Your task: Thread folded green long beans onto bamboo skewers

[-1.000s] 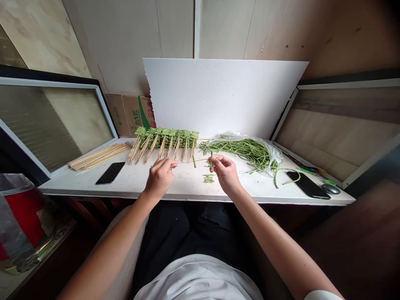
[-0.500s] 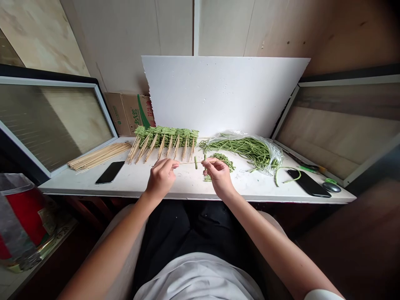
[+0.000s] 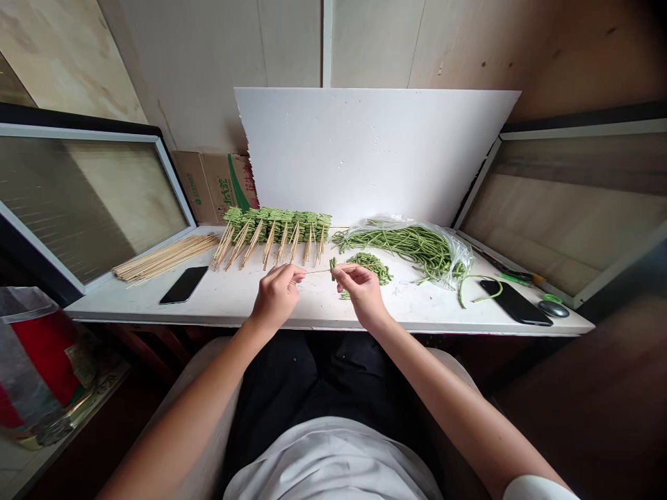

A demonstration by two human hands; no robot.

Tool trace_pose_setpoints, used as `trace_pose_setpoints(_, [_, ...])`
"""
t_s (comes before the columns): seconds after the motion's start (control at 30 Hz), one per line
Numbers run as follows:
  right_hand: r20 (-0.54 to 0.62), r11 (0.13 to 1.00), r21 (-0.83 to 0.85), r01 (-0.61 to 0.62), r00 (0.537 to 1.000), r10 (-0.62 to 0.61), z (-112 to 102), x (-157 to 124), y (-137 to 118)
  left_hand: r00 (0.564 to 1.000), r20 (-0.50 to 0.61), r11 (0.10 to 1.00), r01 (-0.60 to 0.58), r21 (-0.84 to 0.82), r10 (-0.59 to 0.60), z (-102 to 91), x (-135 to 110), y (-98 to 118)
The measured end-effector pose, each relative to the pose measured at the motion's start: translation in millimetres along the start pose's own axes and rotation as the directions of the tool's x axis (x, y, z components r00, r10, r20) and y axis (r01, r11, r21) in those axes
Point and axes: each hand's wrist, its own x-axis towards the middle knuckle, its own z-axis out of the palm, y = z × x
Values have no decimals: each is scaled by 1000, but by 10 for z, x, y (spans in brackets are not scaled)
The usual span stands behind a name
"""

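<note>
My left hand (image 3: 278, 292) is closed around one end of a thin wooden skewer (image 3: 315, 271), held roughly level above the table. At the skewer's other end my right hand (image 3: 359, 288) pinches a short cut piece of green bean (image 3: 333, 268), upright across the stick. Pieces there sit close together, and my fingers partly cover them. Just behind my right hand lies a small heap of cut bean pieces (image 3: 371, 264). Beyond my left hand, several bundles of filled bean skewers (image 3: 278, 229) are stacked side by side, bare stick ends toward me.
Loose skewers (image 3: 164, 258) and a phone (image 3: 184, 285) lie on the left of the white table (image 3: 313, 316). To the right are long beans (image 3: 417, 246) in a clear plastic bag, another dark phone (image 3: 513, 302) and a mouse (image 3: 553, 309). A white board (image 3: 375, 153) stands behind.
The bean piece that was midway along the skewer is now close against the piece at my right fingers. My hands have come slightly nearer each other.
</note>
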Motion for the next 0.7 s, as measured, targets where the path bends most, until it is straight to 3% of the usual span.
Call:
trace_pose_setpoints(0.13, [72,988,-129,81,995,-72,-213,170,-17,996,-3,996,92,-5,-92,-34,45,-81])
trace_pose_setpoints(0.2, [114,948,-277,154,985,-126,-404,291,53,990,6,990,139,-7,-139,-52,64,-143])
trace_pose_setpoints(0.27, [215,806,-525,272,959,-184,-615,397,172,986,15,985,169,-16,-169,-62,74,-203])
trace_pose_setpoints(0.33, [340,583,-717,382,922,-187,-801,464,307,983,30,983,180,-30,-179,-63,75,-248])
trace_pose_setpoints(0.4, [407,399,-821,409,909,-94,-925,487,426,981,46,982,188,-34,-186,-55,69,-273])
trace_pose_setpoints(0.47, [409,274,-877,394,913,-5,-981,482,512,979,62,980,195,-30,-193,-44,61,-283])
trace_pose_setpoints(0.57, [367,171,-919,356,930,32,-980,465,585,978,71,980,198,-30,-196,-29,51,-287])
trace_pose_setpoints(0.7, [359,122,-926,356,933,2,-963,464,649,980,71,982,186,-35,-184,-13,40,-296])
